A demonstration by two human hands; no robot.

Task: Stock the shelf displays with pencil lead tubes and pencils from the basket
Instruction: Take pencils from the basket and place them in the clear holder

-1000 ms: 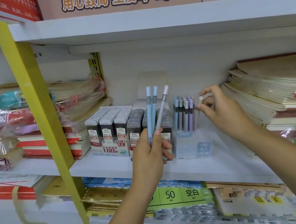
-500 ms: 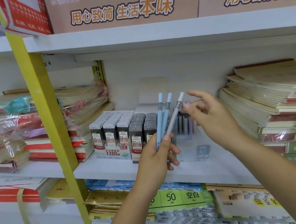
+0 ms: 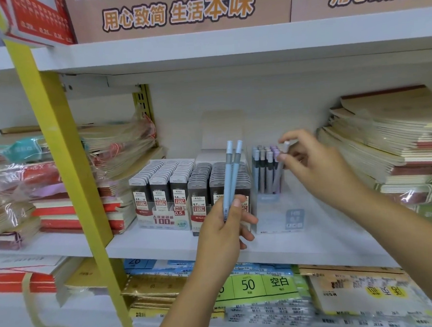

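My left hand (image 3: 222, 230) grips two light blue pencils (image 3: 230, 173) upright in front of the shelf. My right hand (image 3: 313, 165) pinches the top of a white-capped pencil (image 3: 281, 169) that slants down into the clear pencil display box (image 3: 276, 210), among several blue, grey and purple pencils (image 3: 264, 165) standing in it. To the left of that box stand two display boxes of pencil lead tubes (image 3: 183, 188), packed in rows. The basket is out of view.
Wrapped notebook stacks (image 3: 391, 147) lie right of the display, more stacks (image 3: 46, 178) on the left. A yellow slanted upright (image 3: 66, 172) crosses the left side. The white shelf board (image 3: 316, 243) runs below; paper packs (image 3: 255, 284) lie on the lower shelf.
My right hand took the white-capped pencil from my left hand and carried it right, into the pencil display box. My left hand now holds two pencils instead of three.
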